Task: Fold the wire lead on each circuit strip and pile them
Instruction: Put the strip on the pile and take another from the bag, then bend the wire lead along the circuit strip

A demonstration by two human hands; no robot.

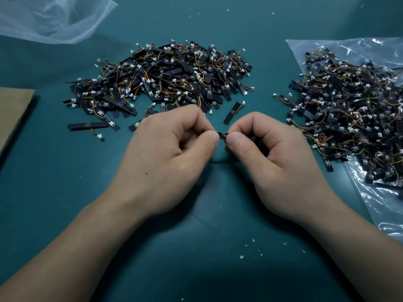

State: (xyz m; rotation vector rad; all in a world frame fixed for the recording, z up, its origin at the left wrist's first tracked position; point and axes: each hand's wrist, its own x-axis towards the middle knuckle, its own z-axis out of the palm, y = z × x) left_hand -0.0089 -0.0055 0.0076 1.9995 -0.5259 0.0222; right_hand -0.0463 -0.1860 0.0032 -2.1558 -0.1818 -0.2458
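My left hand (172, 155) and my right hand (270, 158) meet over the middle of the green mat, each pinching one end of a single black circuit strip (222, 134) between thumb and fingers. Only a short piece of the strip shows between the thumbs; its wire lead is hidden. Behind my hands lies a large pile of black strips (165, 77) with coloured wires and white connectors. A second heap of strips (349, 114) lies to the right on a clear plastic bag (383, 205).
A few loose strips (91, 125) lie left of my hands. Another clear plastic bag (50, 18) sits at the far left corner, and a brown cardboard piece (13, 114) at the left edge. White crumbs dot the green mat (218, 247).
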